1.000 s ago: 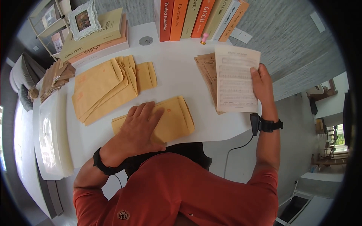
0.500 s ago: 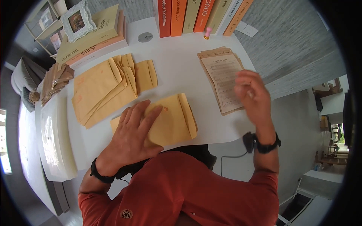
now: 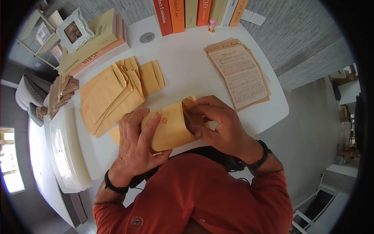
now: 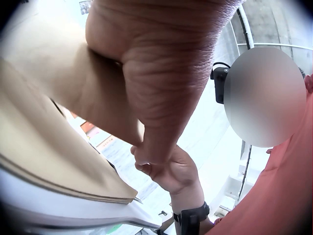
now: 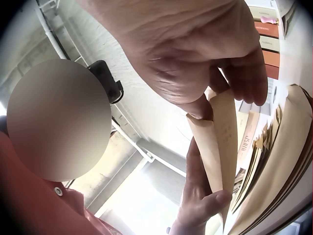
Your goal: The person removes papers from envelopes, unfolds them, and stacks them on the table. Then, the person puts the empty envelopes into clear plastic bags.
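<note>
A yellow paper envelope (image 3: pixel 169 126) with a small red print is raised at the table's front edge, its right end gaping. The left hand (image 3: pixel 134 140) grips its left part, fingers across the top face and thumb at the lower edge. At the mouth, the right hand (image 3: pixel 226 126) pinches the paper; in the right wrist view its thumb dips into the opening of the envelope (image 5: pixel 225 142), with other fingers on the far side. More yellow paper (image 3: pixel 115 134) shows beneath the left hand. Whether anything lies inside the envelope cannot be told.
Larger yellow envelopes (image 3: pixel 105 99) lie fanned at the left, beside a smaller one (image 3: pixel 150 78). Printed sheets (image 3: pixel 243 78) are stacked at the right. Upright books (image 3: pixel 177 15), a pink-handled stamp (image 3: pixel 212 25), stacked books with a frame (image 3: pixel 74 33) and clear sleeves (image 3: pixel 68 152) stand around.
The right hand set its music sheet down on the stack, let it go, and moved left to the envelope. The envelope has been lifted and its mouth spread, with the left hand still on it.
</note>
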`<state>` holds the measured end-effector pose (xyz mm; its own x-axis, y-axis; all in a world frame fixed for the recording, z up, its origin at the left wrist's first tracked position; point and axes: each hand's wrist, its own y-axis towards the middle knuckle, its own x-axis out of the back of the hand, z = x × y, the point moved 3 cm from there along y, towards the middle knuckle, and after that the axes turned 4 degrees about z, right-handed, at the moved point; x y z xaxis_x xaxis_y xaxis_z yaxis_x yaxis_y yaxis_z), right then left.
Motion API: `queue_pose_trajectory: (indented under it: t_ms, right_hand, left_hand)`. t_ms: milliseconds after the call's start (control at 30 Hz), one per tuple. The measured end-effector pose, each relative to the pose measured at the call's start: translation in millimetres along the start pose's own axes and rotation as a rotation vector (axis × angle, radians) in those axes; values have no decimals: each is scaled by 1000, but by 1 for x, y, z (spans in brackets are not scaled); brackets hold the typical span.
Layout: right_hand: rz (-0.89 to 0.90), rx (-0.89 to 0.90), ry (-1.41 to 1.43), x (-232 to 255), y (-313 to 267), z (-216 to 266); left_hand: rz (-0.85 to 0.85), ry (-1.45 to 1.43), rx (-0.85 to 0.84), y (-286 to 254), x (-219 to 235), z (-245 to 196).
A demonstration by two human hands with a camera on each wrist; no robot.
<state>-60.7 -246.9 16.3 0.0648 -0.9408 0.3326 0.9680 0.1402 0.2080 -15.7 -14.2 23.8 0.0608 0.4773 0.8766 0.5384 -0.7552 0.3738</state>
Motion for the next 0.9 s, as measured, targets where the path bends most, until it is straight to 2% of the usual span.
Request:
queue_pose_trajectory:
  t_ms: [100, 200, 300, 367, 433, 533, 633, 667, 867, 900]
  right_hand:
    - [9, -74, 10, -4, 5, -9]
    - [15, -29, -69, -7, 7, -20]
    - [-67, 119, 112, -1, 11, -19]
    - [-94, -124, 487, 16, 5, -15]
    - [-217, -114, 526, 34, 1, -33]
    - [-272, -135, 702, 46, -1, -48]
    - [-296, -226, 845, 44, -2, -56]
    - [-286, -254, 877, 39, -1, -56]
    - [-142, -388, 936, 19, 0, -57]
    - [-142, -401, 926, 15, 1, -53]
  left_hand:
    - [11, 34, -30, 4, -1, -3]
    - [54, 35, -39, 8, 3, -6]
    - [105, 41, -2, 9, 23, -1]
    - [138, 82, 55, 6, 43, 14]
    - [174, 144, 121, 0, 62, 35]
    - [202, 229, 250, 0, 76, 68]
    - [152, 403, 313, 4, 72, 88]
    - [150, 381, 282, 5, 70, 82]
    - [86, 150, -268, 19, 50, 12]
    - [84, 124, -281, 20, 48, 10]
